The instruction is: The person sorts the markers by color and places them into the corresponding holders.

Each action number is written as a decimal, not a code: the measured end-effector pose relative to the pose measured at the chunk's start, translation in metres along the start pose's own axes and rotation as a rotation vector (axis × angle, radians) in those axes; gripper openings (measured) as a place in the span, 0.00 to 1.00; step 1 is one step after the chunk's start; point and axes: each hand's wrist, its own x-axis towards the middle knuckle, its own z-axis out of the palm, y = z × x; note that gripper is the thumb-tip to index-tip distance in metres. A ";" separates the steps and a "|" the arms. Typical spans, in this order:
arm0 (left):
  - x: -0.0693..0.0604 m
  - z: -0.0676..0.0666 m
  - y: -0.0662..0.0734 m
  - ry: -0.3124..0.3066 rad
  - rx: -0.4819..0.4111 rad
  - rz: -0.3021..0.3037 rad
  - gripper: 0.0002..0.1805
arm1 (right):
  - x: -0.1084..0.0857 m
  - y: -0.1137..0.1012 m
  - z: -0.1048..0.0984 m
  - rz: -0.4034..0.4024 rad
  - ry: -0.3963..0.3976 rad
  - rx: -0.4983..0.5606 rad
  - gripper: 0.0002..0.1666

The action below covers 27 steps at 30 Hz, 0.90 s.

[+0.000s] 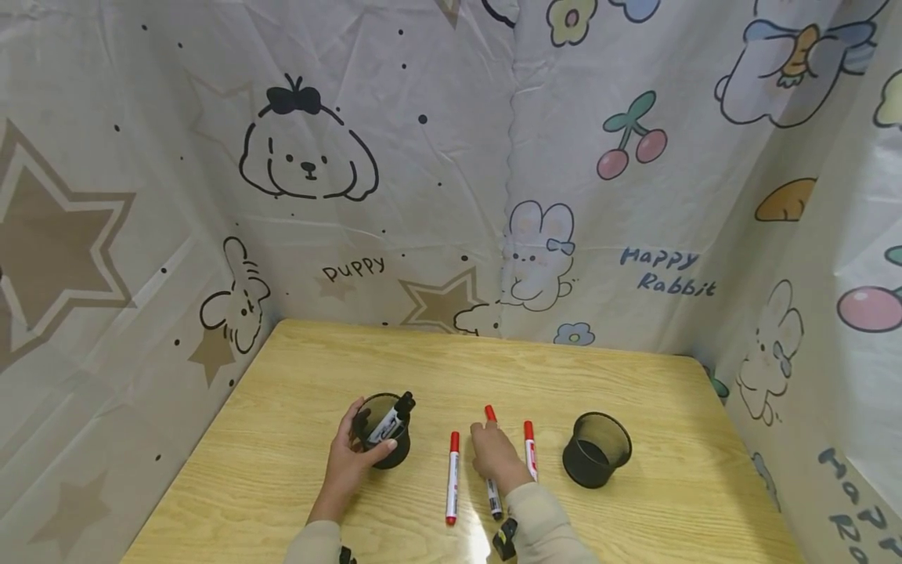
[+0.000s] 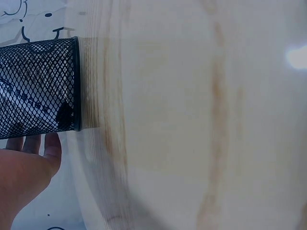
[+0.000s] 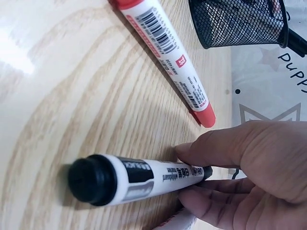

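My left hand (image 1: pixel 350 454) grips a black mesh pen cup (image 1: pixel 395 454) at the left of the table, fingers and thumb around its sides. A black-capped marker (image 1: pixel 387 424) leans inside that cup, its end above the rim. Near the table's middle, my right hand (image 1: pixel 499 453) pinches a white-bodied black whiteboard marker (image 3: pixel 148 178) between thumb and fingers; this marker lies along the tabletop. Left of that hand lies a red marker (image 1: pixel 452 479), and to its right is another red marker (image 1: pixel 530 448), partly covered by the arm. A red tip (image 1: pixel 489 412) shows beyond my fingers.
A second black mesh cup (image 1: pixel 592 470) stands upright to the right of the markers. The wood-grain table (image 1: pixel 669 439) is bordered by a printed cloth (image 1: pixel 437 196) at its back and sides.
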 end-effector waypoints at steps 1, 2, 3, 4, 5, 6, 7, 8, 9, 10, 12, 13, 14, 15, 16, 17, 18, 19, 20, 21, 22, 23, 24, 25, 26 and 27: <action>0.000 0.000 0.000 0.000 -0.001 0.001 0.49 | 0.000 0.000 0.000 -0.001 0.003 -0.001 0.19; 0.000 0.000 0.000 0.000 -0.002 0.001 0.49 | 0.000 0.000 0.001 -0.005 0.008 -0.004 0.19; 0.000 0.001 0.000 -0.001 -0.002 0.002 0.49 | 0.000 0.001 0.001 -0.008 0.011 -0.006 0.18; 0.000 0.001 0.000 -0.002 -0.002 0.001 0.49 | 0.000 0.001 0.000 -0.007 0.009 -0.005 0.18; 0.000 0.001 0.000 -0.002 0.000 -0.001 0.49 | 0.000 0.001 -0.001 -0.004 0.005 0.005 0.18; 0.000 0.001 -0.001 -0.003 0.002 -0.003 0.49 | -0.001 0.001 -0.002 0.001 0.000 0.015 0.18; 0.000 0.001 0.000 -0.002 0.004 -0.002 0.49 | -0.001 0.001 -0.003 0.004 -0.001 0.025 0.18; -0.001 0.001 0.000 -0.001 0.003 -0.001 0.49 | -0.001 0.001 -0.005 0.007 0.002 0.039 0.18; -0.001 0.002 0.000 0.001 0.003 0.001 0.49 | -0.001 0.000 -0.008 0.014 0.000 0.061 0.19; -0.001 0.002 0.000 -0.001 0.006 0.005 0.49 | -0.001 -0.001 -0.011 0.020 0.000 0.085 0.20; -0.001 0.001 0.000 0.002 0.006 0.007 0.49 | -0.001 -0.002 -0.015 0.025 0.006 0.130 0.24; -0.001 0.001 0.000 0.004 0.005 0.008 0.49 | 0.000 -0.003 -0.017 0.027 0.007 0.151 0.26; -0.001 0.001 0.000 0.003 0.005 0.007 0.49 | 0.000 -0.003 -0.018 0.029 0.006 0.171 0.28; 0.000 0.000 0.000 0.001 0.006 0.004 0.49 | 0.000 -0.004 -0.020 0.032 0.004 0.185 0.29; 0.000 0.000 0.000 -0.001 0.007 0.001 0.50 | 0.000 -0.004 -0.020 0.033 0.004 0.193 0.30; 0.000 0.000 0.000 0.000 0.005 -0.004 0.49 | 0.000 -0.004 -0.020 0.034 0.005 0.202 0.31; 0.000 0.000 0.000 -0.002 0.004 -0.005 0.49 | 0.000 -0.003 -0.020 0.034 0.009 0.208 0.32; 0.000 0.000 0.000 -0.002 0.003 -0.005 0.49 | 0.000 -0.003 -0.020 0.036 0.014 0.213 0.33; 0.000 0.000 0.001 -0.003 0.001 -0.004 0.49 | 0.000 -0.003 -0.021 0.036 0.022 0.217 0.33; 0.000 0.000 0.001 -0.002 -0.001 -0.002 0.49 | 0.000 -0.003 -0.021 0.042 0.029 0.228 0.34; 0.000 0.000 0.001 -0.001 -0.003 -0.001 0.49 | 0.000 -0.003 -0.021 0.051 0.032 0.248 0.34; 0.000 0.000 0.002 0.000 -0.004 -0.001 0.49 | 0.001 -0.003 -0.021 0.060 0.035 0.270 0.35; 0.000 0.000 0.002 0.001 -0.004 0.000 0.49 | 0.001 -0.003 -0.021 0.074 0.036 0.298 0.35; 0.000 0.000 0.002 0.002 -0.003 0.001 0.49 | 0.001 -0.003 -0.022 0.089 0.036 0.325 0.35; 0.000 0.000 0.002 0.002 -0.004 0.001 0.49 | 0.002 -0.003 -0.022 0.099 0.040 0.353 0.35; 0.000 0.000 0.002 0.002 -0.005 0.001 0.49 | 0.002 -0.003 -0.023 0.110 0.041 0.385 0.35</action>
